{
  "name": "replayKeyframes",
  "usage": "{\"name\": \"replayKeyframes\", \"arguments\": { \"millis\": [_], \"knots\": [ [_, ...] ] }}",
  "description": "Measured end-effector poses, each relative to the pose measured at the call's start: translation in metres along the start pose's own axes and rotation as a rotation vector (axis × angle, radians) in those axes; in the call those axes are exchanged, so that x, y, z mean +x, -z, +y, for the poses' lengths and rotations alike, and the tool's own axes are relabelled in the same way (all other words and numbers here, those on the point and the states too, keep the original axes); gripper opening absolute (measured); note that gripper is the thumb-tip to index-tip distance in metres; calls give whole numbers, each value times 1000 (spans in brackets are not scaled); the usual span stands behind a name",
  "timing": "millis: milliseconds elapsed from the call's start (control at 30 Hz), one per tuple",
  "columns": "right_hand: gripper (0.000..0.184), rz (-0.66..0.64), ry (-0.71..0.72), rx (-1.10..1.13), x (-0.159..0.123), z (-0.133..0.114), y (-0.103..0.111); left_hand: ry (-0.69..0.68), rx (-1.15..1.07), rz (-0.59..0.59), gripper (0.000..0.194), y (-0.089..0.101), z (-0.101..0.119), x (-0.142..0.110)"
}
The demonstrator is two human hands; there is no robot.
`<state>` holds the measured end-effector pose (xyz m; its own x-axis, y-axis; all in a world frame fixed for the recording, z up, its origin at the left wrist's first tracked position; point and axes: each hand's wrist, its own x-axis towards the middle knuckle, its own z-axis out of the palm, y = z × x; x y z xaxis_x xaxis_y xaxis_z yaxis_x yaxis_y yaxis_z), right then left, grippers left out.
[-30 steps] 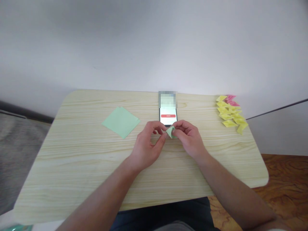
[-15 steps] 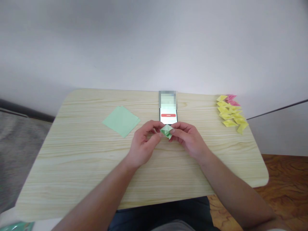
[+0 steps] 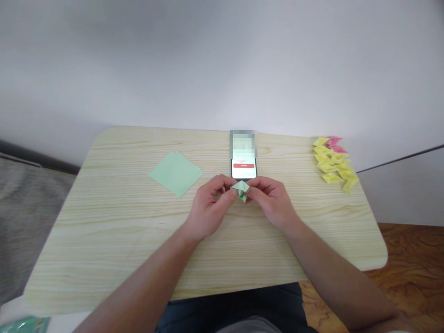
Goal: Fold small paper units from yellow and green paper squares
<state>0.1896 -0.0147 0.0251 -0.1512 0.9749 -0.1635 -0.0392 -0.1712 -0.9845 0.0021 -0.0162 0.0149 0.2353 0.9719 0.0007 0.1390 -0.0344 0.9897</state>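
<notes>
A small folded piece of green origami paper (image 3: 241, 187) is held between both hands, just in front of a phone. My left hand (image 3: 211, 206) pinches its left side between thumb and fingers. On the opposite side, my right hand (image 3: 272, 200) grips it with the thumb on the near face. The paper has a pointed flap hanging down and a broad top fold; fingertips hide its edges. The phone (image 3: 244, 172) lies beyond the hands with its lit screen showing a red bar, the upper part pixelated.
Flat green paper squares (image 3: 176, 174) lie stacked to the left. Several folded yellow paper pieces (image 3: 329, 166) and pink ones (image 3: 336, 144) sit at the table's right edge. The pale wooden table (image 3: 114, 222) meets a white wall (image 3: 208, 64) at the back.
Both thumbs have pressed in closer on the green paper, and its top fold now looks flatter and wider. The hands stay in about the same place.
</notes>
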Motion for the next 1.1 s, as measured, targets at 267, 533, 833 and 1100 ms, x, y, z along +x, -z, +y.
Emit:
{"name": "replayKeyframes", "arguments": {
  "millis": [267,533,833,1100],
  "knots": [
    [15,68,111,-146,-5,10,-3,-18,41,67,11,-2,-2,1],
    [15,92,103,-143,-5,9,-3,-20,101,109,16,-3,-1,1],
    [19,20,19,-9,1,2,0,30,-102,115,20,-1,5,4],
    [27,67,97,-92,-2,8,-3,86,-54,137,22,-2,5,3]
  ]
}}
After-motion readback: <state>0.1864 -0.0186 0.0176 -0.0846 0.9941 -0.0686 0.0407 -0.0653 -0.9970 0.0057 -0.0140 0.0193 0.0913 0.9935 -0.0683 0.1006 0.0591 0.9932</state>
